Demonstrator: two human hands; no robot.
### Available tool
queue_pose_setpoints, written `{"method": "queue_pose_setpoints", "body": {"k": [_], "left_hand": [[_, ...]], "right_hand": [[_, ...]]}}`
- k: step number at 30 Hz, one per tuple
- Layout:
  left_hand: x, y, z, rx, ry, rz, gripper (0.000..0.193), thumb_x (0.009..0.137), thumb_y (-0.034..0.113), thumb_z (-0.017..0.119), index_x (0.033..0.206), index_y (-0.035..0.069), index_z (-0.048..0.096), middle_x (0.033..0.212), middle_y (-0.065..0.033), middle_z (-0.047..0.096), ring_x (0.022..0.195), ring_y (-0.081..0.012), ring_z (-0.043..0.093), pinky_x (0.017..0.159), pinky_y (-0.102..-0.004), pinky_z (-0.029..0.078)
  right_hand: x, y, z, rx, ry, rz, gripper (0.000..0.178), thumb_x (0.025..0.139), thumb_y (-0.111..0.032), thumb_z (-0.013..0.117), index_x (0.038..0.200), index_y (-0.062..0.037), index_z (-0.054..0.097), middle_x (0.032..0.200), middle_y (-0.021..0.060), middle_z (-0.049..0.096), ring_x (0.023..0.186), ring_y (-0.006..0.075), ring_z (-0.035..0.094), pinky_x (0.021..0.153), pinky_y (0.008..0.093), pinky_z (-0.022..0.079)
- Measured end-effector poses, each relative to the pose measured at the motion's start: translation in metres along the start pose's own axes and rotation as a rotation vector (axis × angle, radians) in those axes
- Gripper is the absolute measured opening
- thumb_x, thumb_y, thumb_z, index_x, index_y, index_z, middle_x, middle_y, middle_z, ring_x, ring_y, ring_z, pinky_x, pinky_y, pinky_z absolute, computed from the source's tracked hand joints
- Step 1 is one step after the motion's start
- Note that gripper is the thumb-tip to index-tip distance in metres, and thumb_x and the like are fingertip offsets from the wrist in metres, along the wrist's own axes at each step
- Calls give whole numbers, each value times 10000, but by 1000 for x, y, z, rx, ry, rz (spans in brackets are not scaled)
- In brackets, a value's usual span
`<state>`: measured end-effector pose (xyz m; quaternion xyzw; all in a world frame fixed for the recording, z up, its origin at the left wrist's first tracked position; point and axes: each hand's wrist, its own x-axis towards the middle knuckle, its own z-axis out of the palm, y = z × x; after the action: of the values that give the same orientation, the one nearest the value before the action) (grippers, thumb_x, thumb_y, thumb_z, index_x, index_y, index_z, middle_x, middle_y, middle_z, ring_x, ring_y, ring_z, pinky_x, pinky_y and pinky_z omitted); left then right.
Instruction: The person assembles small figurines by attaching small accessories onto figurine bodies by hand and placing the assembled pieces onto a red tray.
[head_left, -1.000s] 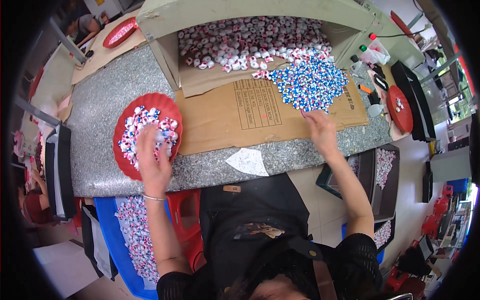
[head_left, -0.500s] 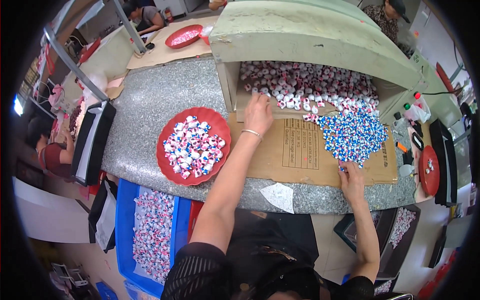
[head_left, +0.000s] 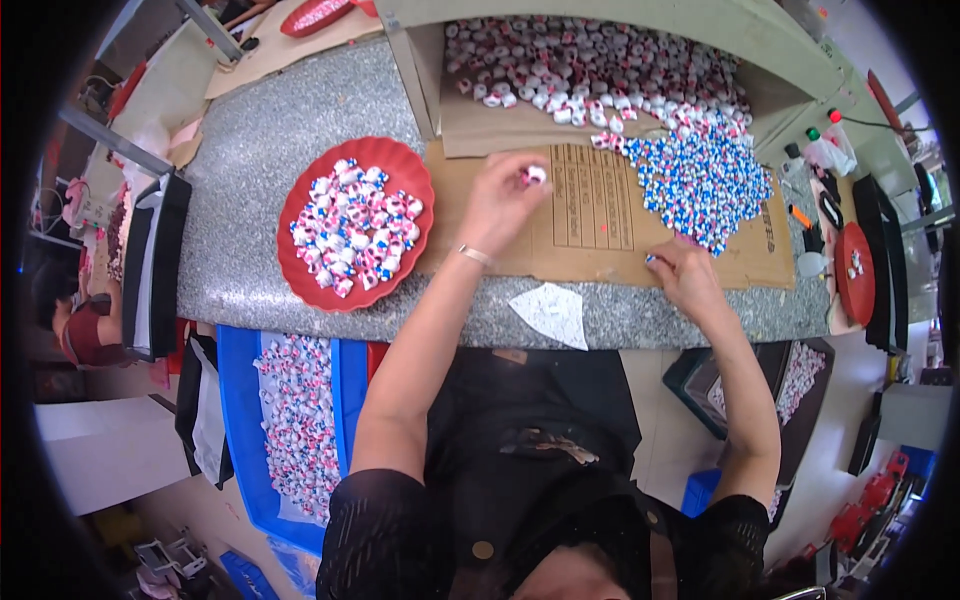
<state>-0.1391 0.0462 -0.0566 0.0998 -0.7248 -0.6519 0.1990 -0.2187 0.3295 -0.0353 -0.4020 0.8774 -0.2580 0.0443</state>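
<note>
My left hand [head_left: 503,200] is closed over the cardboard sheet [head_left: 490,235], pinching a small white-and-pink plastic piece [head_left: 535,175]. To its right my right hand [head_left: 690,280] is closed too, with a tiny blue-and-white piece [head_left: 651,259] between thumb and fingertips. It is just below the spread of blue-and-white pieces [head_left: 705,175] on the cardboard. Behind that, a heap of white-and-pink pieces [head_left: 600,75] fills the open-fronted box [head_left: 420,85]. On the left stands a red scalloped dish [head_left: 290,225] holding joined pieces in white, pink and blue.
A white paper scrap [head_left: 550,315] lies at the front edge of the speckled counter [head_left: 250,130]. Below left is a blue bin [head_left: 240,430] with many pieces. Black trays [head_left: 160,270] flank the counter. At right are a red plate [head_left: 853,275] and small bottles.
My left hand has come back from the heap's front edge with a white-and-pink piece. My right hand has drawn slightly left, off the blue-and-white pieces, with one in its fingers. The view has tilted down.
</note>
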Motion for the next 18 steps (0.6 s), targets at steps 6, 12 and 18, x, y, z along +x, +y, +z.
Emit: {"method": "queue_pose_setpoints", "body": {"k": [6, 12, 18], "left_hand": [[-133, 10, -36, -451, -46, -315, 336, 961, 35, 492, 1292, -20, 510, 1170, -160, 607, 1060, -239, 625, 929, -306, 513], [-177, 15, -47, -636, -48, -266, 333, 903, -10, 586, 1233, -24, 547, 1053, -91, 650, 930, -175, 661, 862, -285, 531], [-180, 15, -39, -574, 0, -235, 361, 849, -84, 623, 1200, -30, 560, 1065, -80, 629, 969, -160, 646, 866, -260, 523]], "right_hand": [[-16, -57, 9, 143, -17, -31, 86, 801, -40, 652, 873, 7, 649, 819, 172, 631, 744, 357, 628, 650, 418, 497], [-23, -104, 42, 108, -92, -298, 107, 802, -24, 642, 903, 10, 630, 813, 163, 608, 726, 362, 619, 627, 424, 495], [-16, -109, 54, -110, -140, -412, 94, 776, -1, 621, 863, 12, 589, 789, 164, 573, 709, 364, 604, 612, 436, 487]]}}
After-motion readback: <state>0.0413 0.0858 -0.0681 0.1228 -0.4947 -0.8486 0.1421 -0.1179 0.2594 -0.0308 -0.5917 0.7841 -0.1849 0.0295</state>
